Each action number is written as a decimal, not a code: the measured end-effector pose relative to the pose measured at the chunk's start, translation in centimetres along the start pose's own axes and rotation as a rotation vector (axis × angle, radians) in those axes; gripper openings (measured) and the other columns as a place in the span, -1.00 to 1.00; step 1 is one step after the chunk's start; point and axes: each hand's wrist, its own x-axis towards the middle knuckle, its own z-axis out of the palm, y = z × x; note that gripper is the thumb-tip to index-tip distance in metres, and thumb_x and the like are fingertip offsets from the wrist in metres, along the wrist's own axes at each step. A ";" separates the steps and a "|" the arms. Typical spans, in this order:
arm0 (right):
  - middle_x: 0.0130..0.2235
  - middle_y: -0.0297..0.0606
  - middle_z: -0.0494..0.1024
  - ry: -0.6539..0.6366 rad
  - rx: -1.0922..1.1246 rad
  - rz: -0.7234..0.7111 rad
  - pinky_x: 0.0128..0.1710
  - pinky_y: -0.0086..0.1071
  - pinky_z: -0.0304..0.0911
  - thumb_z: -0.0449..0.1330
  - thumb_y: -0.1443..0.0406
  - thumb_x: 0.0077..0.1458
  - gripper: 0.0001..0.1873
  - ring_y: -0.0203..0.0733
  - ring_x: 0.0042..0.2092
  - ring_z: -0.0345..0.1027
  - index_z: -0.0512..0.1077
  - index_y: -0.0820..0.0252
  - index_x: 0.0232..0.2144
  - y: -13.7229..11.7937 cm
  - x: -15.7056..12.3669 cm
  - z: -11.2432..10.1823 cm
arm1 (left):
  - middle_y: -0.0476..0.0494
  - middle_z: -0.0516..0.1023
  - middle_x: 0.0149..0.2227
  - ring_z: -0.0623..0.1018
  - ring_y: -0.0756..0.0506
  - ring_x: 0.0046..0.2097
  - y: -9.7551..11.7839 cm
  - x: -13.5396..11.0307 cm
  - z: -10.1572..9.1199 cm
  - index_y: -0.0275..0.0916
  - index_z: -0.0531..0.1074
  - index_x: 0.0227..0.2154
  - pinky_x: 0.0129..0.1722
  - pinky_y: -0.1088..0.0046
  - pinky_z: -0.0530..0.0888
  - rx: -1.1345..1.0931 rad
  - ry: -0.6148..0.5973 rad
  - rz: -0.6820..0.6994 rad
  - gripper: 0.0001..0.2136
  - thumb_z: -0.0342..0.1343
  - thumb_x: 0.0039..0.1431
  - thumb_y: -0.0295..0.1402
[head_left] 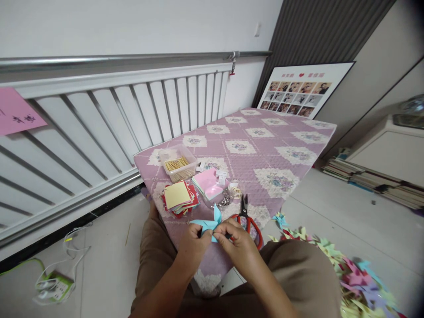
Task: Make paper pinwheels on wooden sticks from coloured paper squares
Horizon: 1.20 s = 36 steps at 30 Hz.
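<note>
Matt paper pinwheel [208, 224]; translucent plastic box [187, 172]; quilted cloth table cover [270, 164].

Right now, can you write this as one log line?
left hand: gripping folded light-blue paper pinwheel | right hand: pinching near its middle | nearby: red-handled scissors, clear plastic box of thin wooden sticks

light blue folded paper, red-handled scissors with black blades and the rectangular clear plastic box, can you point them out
Light blue folded paper [208, 224]: head view, on its middle
Red-handled scissors with black blades [244, 213]: head view, near the pivot
Rectangular clear plastic box [185, 172]: head view, on its near wall
</note>
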 end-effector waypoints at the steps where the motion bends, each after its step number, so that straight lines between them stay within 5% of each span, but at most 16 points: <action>1: -0.45 -0.36 0.31 0.001 0.019 0.013 -0.31 -0.36 0.14 0.14 0.33 0.13 -0.80 -0.18 -0.32 0.25 0.37 0.14 -0.54 -0.1 0.0 0.0 | 0.08 0.22 -0.64 0.25 0.02 -0.53 0.2 -0.1 -0.1 -0.24 0.29 -0.67 -0.51 0.49 0.17 0.022 0.004 0.013 -0.81 0.04 -0.07 -0.28; 7: -0.44 -0.34 0.35 0.037 0.080 0.065 -0.29 -0.34 0.17 0.18 0.28 0.05 -0.84 -0.17 -0.33 0.27 0.39 0.15 -0.55 -0.2 0.4 -0.2 | 0.03 0.35 -0.59 0.32 0.01 -0.49 0.8 -0.2 -0.4 -0.27 0.40 -0.60 -0.47 0.50 0.22 0.019 -0.046 0.132 -0.85 0.01 -0.05 -0.34; 15: -0.44 -0.44 0.36 0.227 0.071 0.185 -0.33 -0.38 0.18 0.29 0.28 -0.15 -0.73 -0.23 -0.39 0.24 0.26 0.10 -0.40 1.1 0.5 0.7 | -0.01 0.43 -0.57 0.38 -0.03 -0.47 0.7 -0.1 -0.5 -0.27 0.45 -0.56 -0.45 0.49 0.28 0.004 -0.026 0.086 -0.85 0.04 -0.07 -0.32; 19: -0.37 -0.39 0.41 0.122 0.254 0.210 -0.29 -0.37 0.22 0.27 0.25 -0.10 -0.56 -0.22 -0.33 0.29 0.31 0.14 -0.12 1.4 0.5 0.8 | -0.04 0.45 -0.54 0.40 -0.05 -0.45 0.4 -0.1 -0.4 -0.27 0.45 -0.56 -0.39 0.46 0.32 0.011 -0.027 0.102 -0.85 0.03 -0.06 -0.33; 23: -0.43 -0.38 0.44 -0.057 0.496 0.294 -0.35 -0.40 0.22 0.28 0.18 -0.02 -0.77 -0.26 -0.39 0.29 0.47 0.19 -0.33 1.7 0.3 0.8 | -0.03 0.45 -0.54 0.41 -0.05 -0.45 0.5 -0.1 -0.5 -0.27 0.45 -0.54 -0.40 0.46 0.33 -0.012 -0.038 0.110 -0.86 0.04 -0.08 -0.34; 36: -0.46 -0.35 0.55 -0.030 0.648 0.396 -0.38 -0.38 0.27 0.39 0.07 -0.16 -0.70 -0.22 -0.42 0.35 0.57 0.14 -0.43 0.9 0.1 0.9 | -0.02 0.41 -0.53 0.38 -0.02 -0.46 0.0 -0.1 -0.5 -0.25 0.42 -0.55 -0.45 0.50 0.29 -0.008 -0.046 0.170 -0.92 0.03 -0.13 -0.46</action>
